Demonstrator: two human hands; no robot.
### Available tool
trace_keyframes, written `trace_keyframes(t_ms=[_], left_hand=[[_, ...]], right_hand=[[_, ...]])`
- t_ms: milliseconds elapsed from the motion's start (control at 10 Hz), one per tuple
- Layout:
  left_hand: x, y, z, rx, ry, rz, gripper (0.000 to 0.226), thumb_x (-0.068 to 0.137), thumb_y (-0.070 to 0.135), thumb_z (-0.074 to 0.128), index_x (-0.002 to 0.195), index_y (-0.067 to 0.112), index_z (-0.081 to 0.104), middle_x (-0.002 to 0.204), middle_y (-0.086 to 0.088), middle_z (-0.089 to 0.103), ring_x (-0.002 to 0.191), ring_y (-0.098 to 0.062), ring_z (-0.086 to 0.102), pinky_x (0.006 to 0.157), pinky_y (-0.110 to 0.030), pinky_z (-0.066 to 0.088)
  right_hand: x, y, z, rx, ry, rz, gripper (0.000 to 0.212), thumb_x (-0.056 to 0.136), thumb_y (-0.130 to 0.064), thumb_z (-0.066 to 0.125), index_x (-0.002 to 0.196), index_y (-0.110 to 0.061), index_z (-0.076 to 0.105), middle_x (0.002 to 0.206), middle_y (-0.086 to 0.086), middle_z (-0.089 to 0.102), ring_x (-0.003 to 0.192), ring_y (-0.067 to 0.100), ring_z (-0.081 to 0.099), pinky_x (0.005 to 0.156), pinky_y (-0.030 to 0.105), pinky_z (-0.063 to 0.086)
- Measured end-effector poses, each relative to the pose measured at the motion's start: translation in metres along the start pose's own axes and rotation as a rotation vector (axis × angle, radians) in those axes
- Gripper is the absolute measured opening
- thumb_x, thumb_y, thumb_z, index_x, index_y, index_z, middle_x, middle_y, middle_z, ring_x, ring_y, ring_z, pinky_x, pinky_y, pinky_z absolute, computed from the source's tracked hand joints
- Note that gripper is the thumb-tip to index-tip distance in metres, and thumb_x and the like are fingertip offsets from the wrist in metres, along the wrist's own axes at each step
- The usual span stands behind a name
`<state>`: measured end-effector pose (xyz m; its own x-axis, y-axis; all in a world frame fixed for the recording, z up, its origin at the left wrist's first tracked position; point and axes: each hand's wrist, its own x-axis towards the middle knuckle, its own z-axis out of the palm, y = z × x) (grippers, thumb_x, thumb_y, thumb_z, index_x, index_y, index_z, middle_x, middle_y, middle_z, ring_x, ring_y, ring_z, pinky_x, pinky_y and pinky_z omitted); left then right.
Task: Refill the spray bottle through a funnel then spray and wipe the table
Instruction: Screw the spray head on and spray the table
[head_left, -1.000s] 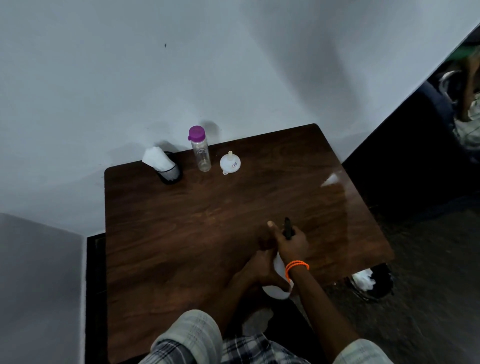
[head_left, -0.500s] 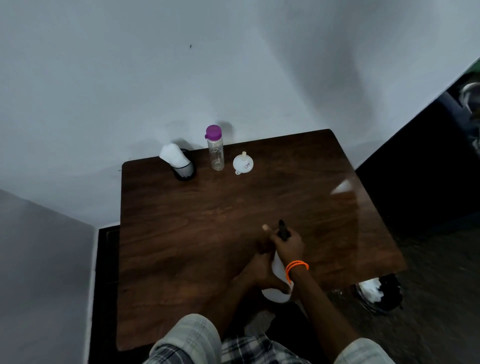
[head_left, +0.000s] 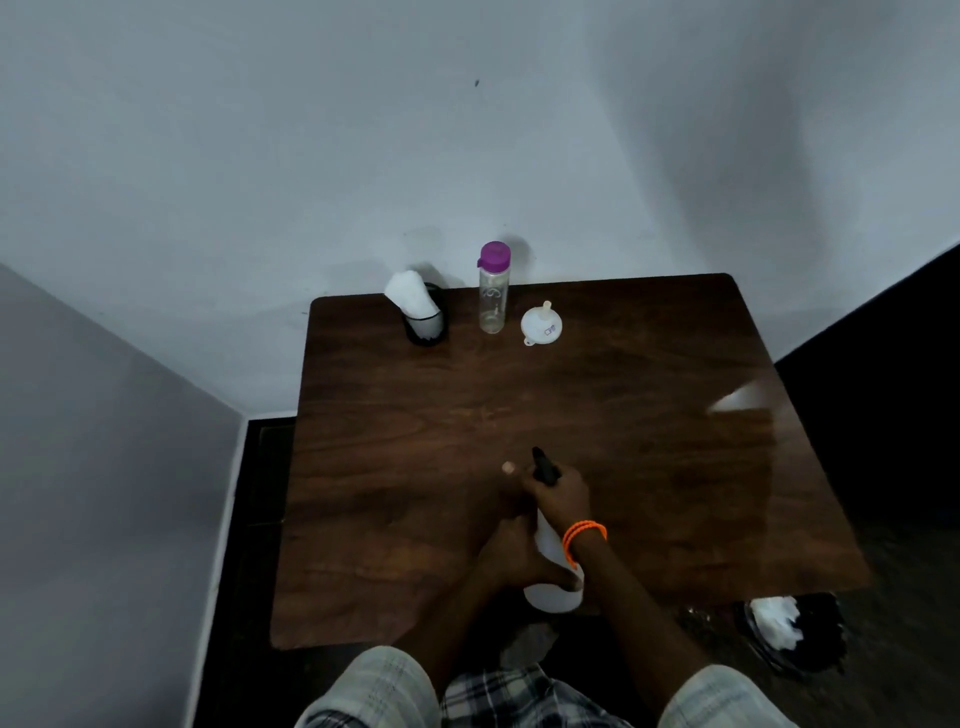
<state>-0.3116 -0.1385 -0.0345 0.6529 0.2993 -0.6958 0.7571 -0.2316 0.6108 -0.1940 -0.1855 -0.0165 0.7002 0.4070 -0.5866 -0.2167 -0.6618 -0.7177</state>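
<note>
A white spray bottle (head_left: 550, 592) with a black trigger head (head_left: 544, 465) is held above the near part of the dark wooden table (head_left: 649, 441). My right hand (head_left: 561, 493), with orange bands on the wrist, grips the trigger head. My left hand (head_left: 511, 553) is wrapped around the bottle's white body. At the far edge stand a clear water bottle (head_left: 492, 301) with a purple cap and a white funnel (head_left: 542, 325), lying mouth down with its spout up. A black holder (head_left: 423, 317) with white tissue stands left of them.
Grey walls close in behind and to the left of the table. A dark bin with white paper (head_left: 779, 623) sits on the floor beyond the table's near right corner. My plaid clothing fills the bottom edge.
The camera view shifted, so the table sits further right and lower in frame. Both hands keep the same hold on the spray bottle.
</note>
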Motion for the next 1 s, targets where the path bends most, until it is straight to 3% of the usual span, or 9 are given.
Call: trace_keyframes(t_ms=[200,400,500,600,700,800,900,1000], left_hand=[[-0.009,-0.011,-0.007,-0.078,0.065,-0.070,0.120,0.034,0.063,0.093,0.140,0.023,0.052,0.140,0.001,0.057,0.129,-0.018,0.054,0.105,-0.027,0.044],[-0.014,-0.019,-0.014,-0.158,0.116,-0.076,0.094,0.061,0.041,0.091,0.142,0.018,0.051,0.138,-0.003,0.059,0.126,-0.018,0.057,0.103,-0.025,0.047],[-0.013,-0.018,-0.017,-0.165,0.136,-0.054,0.107,0.051,0.046,0.095,0.144,0.020,0.049,0.139,0.000,0.058,0.127,-0.018,0.056,0.104,-0.028,0.047],[-0.007,-0.015,-0.019,-0.143,0.138,-0.034,0.115,0.045,0.055,0.092,0.145,0.023,0.047,0.140,0.002,0.055,0.129,-0.018,0.054,0.103,-0.026,0.045],[-0.001,-0.008,-0.022,-0.180,0.174,0.001,0.096,0.058,0.038,0.093,0.143,0.024,0.050,0.137,0.002,0.058,0.128,-0.017,0.056,0.099,-0.021,0.044],[0.006,0.008,-0.030,-0.192,0.255,0.037,0.095,0.051,0.040,0.095,0.135,0.019,0.055,0.120,0.010,0.057,0.115,-0.011,0.057,0.094,-0.021,0.046],[0.019,0.019,-0.036,-0.168,0.255,0.066,0.088,0.052,0.035,0.096,0.128,0.013,0.058,0.113,0.007,0.060,0.114,-0.019,0.062,0.091,-0.024,0.048],[0.023,0.039,-0.043,-0.161,0.257,0.087,0.095,0.051,0.042,0.095,0.132,0.016,0.054,0.125,-0.002,0.063,0.118,-0.022,0.062,0.093,-0.026,0.048]], right_hand=[[0.000,-0.015,0.024,-0.106,-0.072,-0.051,0.047,0.066,-0.057,0.087,0.081,-0.015,0.074,0.078,0.002,0.075,0.076,0.014,0.071,0.072,0.033,0.059],[0.001,-0.021,0.036,-0.089,-0.088,-0.054,0.052,0.059,-0.061,0.089,0.080,-0.015,0.074,0.079,0.001,0.076,0.078,0.016,0.073,0.076,0.036,0.061],[-0.002,-0.025,0.032,-0.046,-0.145,-0.088,0.047,0.065,-0.048,0.091,0.085,-0.009,0.074,0.083,0.005,0.076,0.082,0.021,0.074,0.077,0.034,0.060],[-0.007,-0.032,0.022,-0.052,-0.179,-0.147,0.047,0.068,-0.049,0.090,0.093,-0.015,0.071,0.088,0.000,0.075,0.085,0.015,0.072,0.075,0.027,0.057],[-0.008,-0.034,0.009,-0.127,-0.122,-0.230,0.048,0.067,-0.053,0.089,0.102,-0.033,0.063,0.093,-0.019,0.065,0.086,-0.005,0.060,0.075,0.016,0.046],[-0.006,-0.029,-0.007,-0.178,-0.047,-0.259,0.060,0.062,-0.058,0.089,0.110,-0.034,0.061,0.099,-0.020,0.062,0.091,-0.004,0.057,0.077,0.016,0.043],[0.000,-0.027,-0.024,-0.233,-0.003,-0.264,0.047,0.065,-0.053,0.089,0.091,-0.022,0.066,0.087,-0.012,0.067,0.084,0.002,0.063,0.069,0.016,0.045],[0.008,-0.031,-0.040,-0.248,0.059,-0.311,0.043,0.066,-0.052,0.089,0.080,-0.016,0.070,0.076,-0.003,0.071,0.073,0.005,0.066,0.063,0.019,0.050]])
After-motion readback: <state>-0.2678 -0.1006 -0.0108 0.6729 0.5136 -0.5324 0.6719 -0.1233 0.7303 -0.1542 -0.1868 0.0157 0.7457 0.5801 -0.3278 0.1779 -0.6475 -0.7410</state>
